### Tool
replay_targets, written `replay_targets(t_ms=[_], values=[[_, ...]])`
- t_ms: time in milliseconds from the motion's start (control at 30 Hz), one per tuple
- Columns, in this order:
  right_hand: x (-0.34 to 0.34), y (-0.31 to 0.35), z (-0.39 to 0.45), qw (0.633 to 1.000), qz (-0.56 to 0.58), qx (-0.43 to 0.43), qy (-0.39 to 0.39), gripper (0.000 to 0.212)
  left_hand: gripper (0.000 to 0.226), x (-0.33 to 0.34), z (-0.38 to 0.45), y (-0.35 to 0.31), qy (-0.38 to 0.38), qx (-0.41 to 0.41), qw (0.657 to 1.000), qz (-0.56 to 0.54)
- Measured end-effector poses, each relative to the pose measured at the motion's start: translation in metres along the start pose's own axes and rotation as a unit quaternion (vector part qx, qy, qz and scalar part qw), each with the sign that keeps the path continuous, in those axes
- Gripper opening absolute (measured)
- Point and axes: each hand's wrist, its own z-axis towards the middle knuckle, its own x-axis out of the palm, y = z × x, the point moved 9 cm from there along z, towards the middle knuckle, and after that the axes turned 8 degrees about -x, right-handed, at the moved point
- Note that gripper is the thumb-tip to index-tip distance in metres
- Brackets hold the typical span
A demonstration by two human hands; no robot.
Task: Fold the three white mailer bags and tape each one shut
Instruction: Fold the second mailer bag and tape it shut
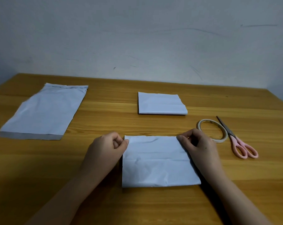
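A white mailer bag, folded over (pixel 158 161), lies on the table in front of me. My left hand (pixel 108 146) pinches its far left corner and my right hand (pixel 197 146) pinches its far right corner. A second folded bag (pixel 162 103) rests farther back near the middle. A third bag (pixel 43 111) lies flat and unfolded at the left, its grey adhesive strip toward me. A roll of tape (pixel 212 130) sits just right of my right hand, with pink-handled scissors (pixel 236 140) beside it.
The wooden table (pixel 105 120) runs back to a pale wall (pixel 137 38). Its right edge slants away at the far right. Bare wood lies between the unfolded bag and the bag under my hands.
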Motion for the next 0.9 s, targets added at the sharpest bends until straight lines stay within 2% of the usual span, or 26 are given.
replay_targets(t_ms=[233, 900], values=[[0.001, -0.0025, 0.0042, 1.0, -0.022, 0.004, -0.01, 0.012, 0.03, 0.0023, 0.0065, 0.0021, -0.002, -0.021, 1.0, 0.006], [0.0061, 0.0036, 0.0048, 0.993, -0.12, -0.018, 0.011, 0.009, 0.028, 0.0058, 0.0083, -0.0016, -0.018, -0.006, 0.995, 0.094]])
